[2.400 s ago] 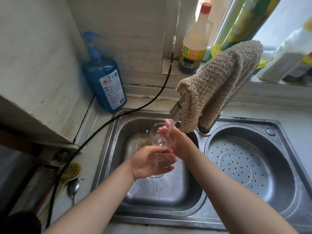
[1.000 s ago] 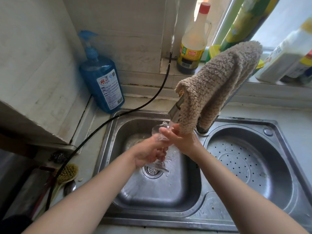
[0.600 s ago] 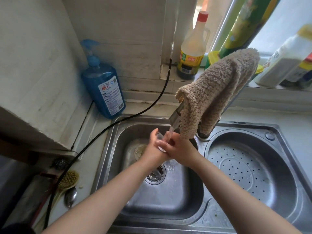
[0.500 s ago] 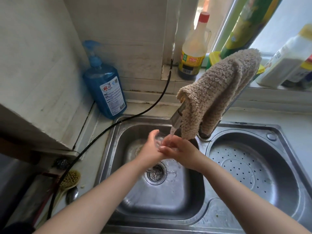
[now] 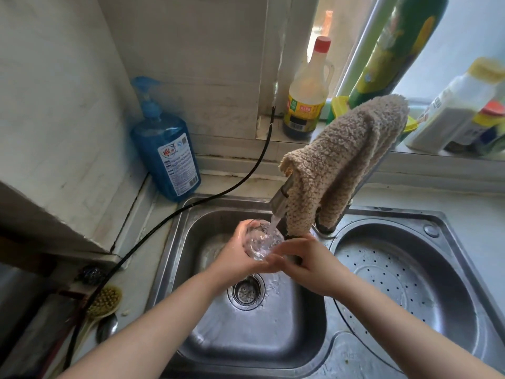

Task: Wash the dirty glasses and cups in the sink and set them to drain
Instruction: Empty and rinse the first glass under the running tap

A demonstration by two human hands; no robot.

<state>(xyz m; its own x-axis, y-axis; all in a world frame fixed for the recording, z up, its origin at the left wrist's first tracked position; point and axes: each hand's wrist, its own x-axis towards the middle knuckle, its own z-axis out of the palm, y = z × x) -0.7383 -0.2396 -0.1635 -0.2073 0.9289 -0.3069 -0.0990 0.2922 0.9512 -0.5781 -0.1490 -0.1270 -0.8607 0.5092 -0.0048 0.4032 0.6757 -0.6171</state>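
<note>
Presently one glass (image 5: 261,239) is mid-rinse under the tap (image 5: 280,201), left hand (image 5: 235,258) fingers wrapped round it, right hand (image 5: 306,261) fingers steadying; nothing yet draining.

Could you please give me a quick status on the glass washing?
Left hand grips wine glass under faucet stream. Right hand touches its base side. Nothing blocking perforated drain basin.

A: Head view. Left hand (image 5: 235,258) cups a clear glass (image 5: 261,240) under the tap (image 5: 280,199); water runs into it, above the sink (image 5: 175,258) drain (image 5: 247,291).

B: Right hand (image 5: 306,262)?

A: Fingers touching the glass's lower side. Beige cloth (image 5: 341,160) draped over the tap. Blue soap bottle (image 5: 166,151) back left; perforated basin (image 5: 404,277) at right.
</note>
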